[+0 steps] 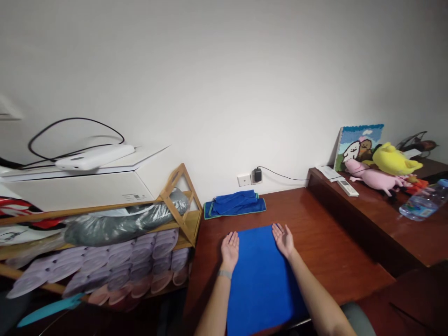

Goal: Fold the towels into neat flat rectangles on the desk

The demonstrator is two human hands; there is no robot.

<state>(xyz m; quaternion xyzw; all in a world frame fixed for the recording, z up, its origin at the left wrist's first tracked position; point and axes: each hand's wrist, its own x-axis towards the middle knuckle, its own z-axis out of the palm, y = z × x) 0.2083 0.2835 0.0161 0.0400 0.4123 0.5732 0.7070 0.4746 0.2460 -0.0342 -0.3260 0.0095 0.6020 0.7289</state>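
Note:
A blue cloth [261, 284] lies spread flat on the brown wooden table [315, 224], reaching down to its near edge. My left hand [230, 249] rests palm up by the cloth's far left corner, fingers stretched out and holding nothing. At the far right corner is my right hand [283, 239], also palm up and open, its fingertips at the cloth's edge. Against the wall, folded blue cloths with green edging [234, 204] lie in a loose stack.
On the left, a wooden rack [191, 224] holds slippers [133, 252] and a white box [80, 189]. To the right, a raised ledge [378, 219] bears plush toys [395, 161], a remote [347, 188] and a water bottle [425, 203]. A charger [257, 175] is plugged into the wall.

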